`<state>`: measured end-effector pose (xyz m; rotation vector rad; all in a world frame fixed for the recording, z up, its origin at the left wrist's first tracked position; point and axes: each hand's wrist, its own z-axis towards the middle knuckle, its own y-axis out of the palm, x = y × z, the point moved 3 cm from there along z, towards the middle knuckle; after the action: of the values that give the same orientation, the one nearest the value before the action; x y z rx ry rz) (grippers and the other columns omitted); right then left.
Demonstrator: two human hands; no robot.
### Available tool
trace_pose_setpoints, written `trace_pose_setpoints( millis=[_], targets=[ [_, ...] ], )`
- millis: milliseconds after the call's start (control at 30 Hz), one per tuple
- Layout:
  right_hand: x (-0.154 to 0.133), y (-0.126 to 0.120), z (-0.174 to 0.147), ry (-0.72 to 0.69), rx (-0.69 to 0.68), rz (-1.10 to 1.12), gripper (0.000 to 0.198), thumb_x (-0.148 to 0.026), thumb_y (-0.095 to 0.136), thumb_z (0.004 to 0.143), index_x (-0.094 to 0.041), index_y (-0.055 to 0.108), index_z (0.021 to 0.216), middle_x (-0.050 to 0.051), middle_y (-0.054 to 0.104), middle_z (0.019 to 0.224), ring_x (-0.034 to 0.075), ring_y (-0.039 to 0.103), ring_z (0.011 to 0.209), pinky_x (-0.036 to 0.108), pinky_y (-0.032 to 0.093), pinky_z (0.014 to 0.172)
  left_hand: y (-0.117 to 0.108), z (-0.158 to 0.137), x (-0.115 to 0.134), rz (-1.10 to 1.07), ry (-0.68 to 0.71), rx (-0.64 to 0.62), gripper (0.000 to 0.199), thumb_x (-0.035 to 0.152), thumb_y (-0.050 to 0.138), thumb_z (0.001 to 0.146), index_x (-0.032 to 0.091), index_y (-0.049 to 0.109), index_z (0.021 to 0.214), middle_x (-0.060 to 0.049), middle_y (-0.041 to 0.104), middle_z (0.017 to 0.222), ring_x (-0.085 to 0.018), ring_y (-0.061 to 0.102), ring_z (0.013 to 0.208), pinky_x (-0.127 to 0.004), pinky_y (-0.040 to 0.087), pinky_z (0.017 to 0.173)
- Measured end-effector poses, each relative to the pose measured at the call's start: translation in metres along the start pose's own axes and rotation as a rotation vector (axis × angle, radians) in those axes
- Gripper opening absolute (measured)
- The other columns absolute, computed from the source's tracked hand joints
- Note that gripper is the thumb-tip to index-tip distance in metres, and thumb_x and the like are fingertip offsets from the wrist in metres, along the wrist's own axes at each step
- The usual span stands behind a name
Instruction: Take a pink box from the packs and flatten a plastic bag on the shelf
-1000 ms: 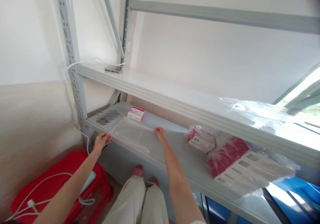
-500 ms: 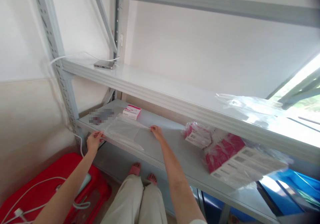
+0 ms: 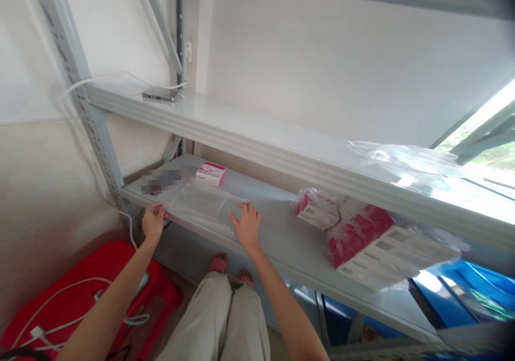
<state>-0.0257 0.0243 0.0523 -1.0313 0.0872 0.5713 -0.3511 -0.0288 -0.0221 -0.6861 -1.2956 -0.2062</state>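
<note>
A clear plastic bag [image 3: 200, 203] lies flat on the lower grey shelf [image 3: 277, 243]. My left hand [image 3: 154, 222] pinches the bag's left corner at the shelf's front edge. Over the bag's right end, my right hand [image 3: 247, 224] has its fingers spread, with nothing gripped in them. Just behind the bag sits a small white and pink box [image 3: 211, 173]. To its left is a dark item that is blurred out.
Farther right on the lower shelf are plastic-wrapped pink and white boxes, a small pack [image 3: 317, 209] and a larger pack [image 3: 370, 243]. A phone [image 3: 161, 93] and crumpled clear plastic [image 3: 402, 157] rest on the upper shelf. A red stool [image 3: 80, 302] with white cables stands at lower left.
My right hand has let go of the bag's right edge and spread its fingers over that end. My left hand stays at the left corner. The view has shifted slightly.
</note>
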Motion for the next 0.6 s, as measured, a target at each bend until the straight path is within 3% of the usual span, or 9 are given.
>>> trace_pose_setpoints(
  millis=[100,233,400,600],
  targets=[
    [-0.013,-0.008,-0.032,-0.077,-0.075,-0.006,0.031,-0.048,0.056,0.086,-0.023,0.061,0.104,0.007,0.065,0.103,0.023,0.055,0.096,0.035,0.031,0.083,0.004,0.003,-0.002,-0.075,0.004,0.001,0.034,0.035,0.057,0.080,0.015,0.056,0.108,0.002,0.059,0.064,-0.014,0.055,0.046,-0.024,0.044,0.047],
    [-0.014,0.000,-0.051,-0.132,-0.196,0.020,0.017,-0.040,0.058,0.087,-0.026,0.065,0.094,0.003,0.067,0.096,0.019,0.057,0.092,0.032,0.031,0.079,0.005,0.007,-0.005,-0.082,-0.009,-0.008,0.034,0.035,0.058,0.080,0.014,0.056,0.107,0.001,0.060,0.064,-0.014,0.056,0.047,-0.024,0.045,0.048],
    [-0.007,0.008,-0.059,-0.176,-0.185,0.074,0.014,-0.031,0.055,0.090,-0.026,0.068,0.088,0.002,0.067,0.093,0.017,0.057,0.091,0.032,0.031,0.080,-0.002,0.008,-0.001,-0.069,-0.042,-0.015,0.035,0.036,0.059,0.079,0.013,0.058,0.105,-0.003,0.065,0.068,-0.016,0.060,0.052,-0.027,0.049,0.054],
    [0.000,0.009,-0.066,-0.180,-0.169,0.119,0.016,-0.027,0.056,0.090,-0.030,0.071,0.096,0.001,0.067,0.097,0.017,0.055,0.092,0.032,0.033,0.080,-0.011,0.001,0.015,-0.058,-0.055,-0.001,0.028,0.032,0.060,0.079,0.012,0.060,0.099,-0.003,0.066,0.068,-0.017,0.063,0.056,-0.028,0.051,0.057]
  ],
)
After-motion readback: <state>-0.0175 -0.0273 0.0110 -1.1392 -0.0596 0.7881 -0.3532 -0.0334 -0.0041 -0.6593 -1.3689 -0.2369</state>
